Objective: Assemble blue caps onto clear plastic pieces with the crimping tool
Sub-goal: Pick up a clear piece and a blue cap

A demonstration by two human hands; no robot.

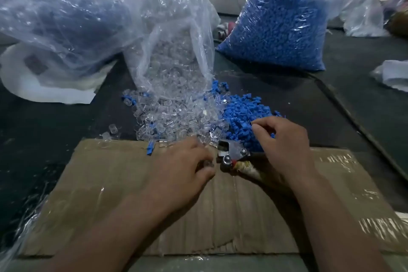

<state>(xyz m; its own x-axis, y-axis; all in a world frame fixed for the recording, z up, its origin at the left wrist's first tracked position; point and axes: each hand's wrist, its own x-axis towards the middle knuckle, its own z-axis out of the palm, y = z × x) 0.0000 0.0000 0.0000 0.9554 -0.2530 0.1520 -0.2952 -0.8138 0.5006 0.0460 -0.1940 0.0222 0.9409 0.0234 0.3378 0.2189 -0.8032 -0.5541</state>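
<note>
Near the frame's middle, your left hand (183,161) is pinching a small clear plastic piece (207,164); your right hand (284,139) is curling over loose blue plastic caps (240,115), grip unclear. Try picking just one.

Single head-worn wide-angle camera looks forward and down, close over the cardboard sheet (110,183) at the near edge of the tabletop (55,121).

We see a dim, bluish scene, soft throughout. Glare streaks the plastic bags (66,6) and the taped cardboard (337,159); the metal tool (231,153) glints. Motion smears the fingertips of our left hand (183,168) and the clear piece (206,164) they pinch. The wide lens bows the table edge (353,120); the background is murky.
</note>
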